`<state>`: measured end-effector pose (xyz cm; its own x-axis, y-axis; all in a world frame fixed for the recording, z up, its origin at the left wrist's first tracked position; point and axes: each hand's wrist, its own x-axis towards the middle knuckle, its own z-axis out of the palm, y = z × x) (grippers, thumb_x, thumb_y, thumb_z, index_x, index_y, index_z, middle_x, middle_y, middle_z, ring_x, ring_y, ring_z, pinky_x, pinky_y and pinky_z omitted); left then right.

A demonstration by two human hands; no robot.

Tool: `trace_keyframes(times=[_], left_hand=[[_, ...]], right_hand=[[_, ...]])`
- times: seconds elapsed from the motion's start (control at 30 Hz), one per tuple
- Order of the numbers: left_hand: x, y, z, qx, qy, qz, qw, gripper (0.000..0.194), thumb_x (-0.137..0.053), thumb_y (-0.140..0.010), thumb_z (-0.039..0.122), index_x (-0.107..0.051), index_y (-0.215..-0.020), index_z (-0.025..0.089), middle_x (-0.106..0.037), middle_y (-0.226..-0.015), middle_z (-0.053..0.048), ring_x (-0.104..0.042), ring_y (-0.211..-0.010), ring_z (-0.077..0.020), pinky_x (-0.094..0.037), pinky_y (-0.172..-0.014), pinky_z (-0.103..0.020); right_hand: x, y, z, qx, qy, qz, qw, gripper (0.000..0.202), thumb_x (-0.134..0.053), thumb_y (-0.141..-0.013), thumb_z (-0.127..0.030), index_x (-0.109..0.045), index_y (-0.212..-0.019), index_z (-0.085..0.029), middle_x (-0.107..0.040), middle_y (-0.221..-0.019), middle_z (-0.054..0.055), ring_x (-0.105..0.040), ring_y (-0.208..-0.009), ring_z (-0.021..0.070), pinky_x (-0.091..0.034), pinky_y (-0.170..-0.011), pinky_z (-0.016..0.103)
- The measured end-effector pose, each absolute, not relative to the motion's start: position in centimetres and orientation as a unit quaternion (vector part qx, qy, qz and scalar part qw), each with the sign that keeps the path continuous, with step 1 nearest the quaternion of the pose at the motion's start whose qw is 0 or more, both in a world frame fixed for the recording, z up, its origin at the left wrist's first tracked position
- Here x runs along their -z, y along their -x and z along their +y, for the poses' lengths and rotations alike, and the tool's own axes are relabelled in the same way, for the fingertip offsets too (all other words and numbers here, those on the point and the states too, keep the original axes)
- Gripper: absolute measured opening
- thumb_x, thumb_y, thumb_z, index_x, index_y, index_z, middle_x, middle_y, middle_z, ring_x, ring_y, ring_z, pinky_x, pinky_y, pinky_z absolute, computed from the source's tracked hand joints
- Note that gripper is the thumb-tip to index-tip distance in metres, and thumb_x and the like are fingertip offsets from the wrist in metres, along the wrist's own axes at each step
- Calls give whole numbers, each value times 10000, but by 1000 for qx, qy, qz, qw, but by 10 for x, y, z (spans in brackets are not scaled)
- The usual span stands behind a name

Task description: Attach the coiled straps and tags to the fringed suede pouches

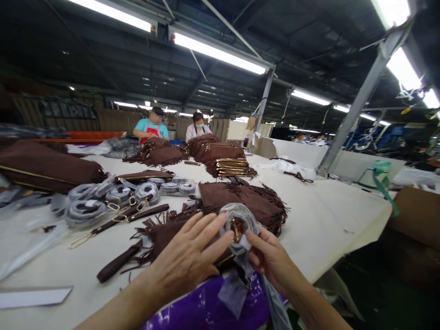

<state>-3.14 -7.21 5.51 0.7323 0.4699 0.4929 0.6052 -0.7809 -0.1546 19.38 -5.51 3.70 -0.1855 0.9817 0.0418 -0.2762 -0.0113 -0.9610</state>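
My left hand [187, 256] and my right hand [270, 256] both grip a coiled strap wrapped in clear grey plastic [239, 224], with a gold clasp showing inside it. The bundle sits just above a brown suede fringed bag [240, 199] lying on the white table [319, 220]. My left fingers press the coil from the left; my right fingers pinch its lower right edge. Loose plastic hangs below the coil over purple fabric [202, 309] at the table's near edge.
Several wrapped strap coils [113, 197] and loose brown straps with gold clasps [117, 222] lie to the left. Stacks of brown fringed bags [220, 153] fill the far table. Two people [153, 123] work at the far end. A cardboard box [417, 215] stands at right.
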Motion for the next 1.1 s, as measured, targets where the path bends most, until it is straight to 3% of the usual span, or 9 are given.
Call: trace_keyframes(times=[0.07,0.2,0.23,0.37,0.57,0.7,0.9,1.0,1.1], left_hand=[[-34,43,-74,188,898,-386,101,718,-721,-761,365,-404,-1376,175,-355,-1495,-191,-361,-1337,-357,-341,-1071,-538],[-7,59,-68,37,870,-490,28,190,-542,-834,134,-610,-1007,176,-645,-1114,-121,-608,-1011,-299,-496,-841,-449],[-7,61,-63,29,860,-508,19,192,-467,-851,76,-607,-933,178,-663,-1010,-98,-630,-927,-267,-504,-785,-396],[-27,62,-40,108,817,-567,-8,230,-354,-931,110,-563,-887,194,-662,-913,-60,-642,-848,-208,-465,-731,-300],[-49,53,-22,160,804,-570,-47,207,-391,-930,154,-537,-790,199,-660,-857,-49,-619,-837,-213,-416,-724,-296],[-52,49,-29,203,803,-556,-69,218,-395,-931,182,-509,-746,202,-631,-800,-30,-584,-772,-195,-376,-679,-282],[-52,53,-37,282,802,-499,-165,215,-416,-895,233,-514,-706,199,-602,-751,-5,-542,-733,-174,-349,-656,-259],[-48,60,-32,310,776,-500,-228,214,-430,-859,262,-538,-687,193,-588,-715,3,-522,-708,-167,-352,-639,-249],[-43,70,-28,333,740,-504,-296,209,-431,-834,284,-574,-719,184,-579,-709,13,-514,-704,-164,-368,-642,-241]], right_hand=[[-35,-206,-53,-610,371,-403,572,474,-865,-633,-509,-541,-752,-185,-498,-547,-76,-275,-361,27,-187,-307,120],[-28,-237,-50,-631,344,-306,625,480,-936,-547,-444,-555,-689,-188,-404,-470,-96,-269,-379,36,-255,-321,110],[-25,-243,-51,-641,342,-296,619,477,-940,-539,-447,-565,-689,-193,-386,-455,-99,-266,-374,39,-261,-321,110],[-18,-246,-66,-711,366,-328,503,467,-875,-603,-567,-619,-702,-189,-324,-364,-117,-180,-310,22,-200,-292,108],[-23,-195,-87,-786,334,-427,297,378,-815,-715,-474,-659,-841,-154,-678,-672,39,-319,-279,3,-185,-269,116],[-2,-166,-67,-797,386,-363,292,411,-841,-636,-483,-639,-743,-142,-600,-518,-12,-354,-279,26,-262,-274,115],[11,-139,-23,-687,341,-349,539,325,-818,-654,-410,-672,-832,-181,-682,-794,23,-641,-650,169,-577,-651,304],[10,-129,-23,-599,358,-529,483,374,-707,-767,-412,-662,-1057,-180,-689,-951,69,-654,-871,261,-544,-845,442],[20,-135,-35,-364,422,-742,372,587,-613,-802,-302,-484,-1349,-134,-632,-1168,150,-588,-1075,326,-453,-980,507]])
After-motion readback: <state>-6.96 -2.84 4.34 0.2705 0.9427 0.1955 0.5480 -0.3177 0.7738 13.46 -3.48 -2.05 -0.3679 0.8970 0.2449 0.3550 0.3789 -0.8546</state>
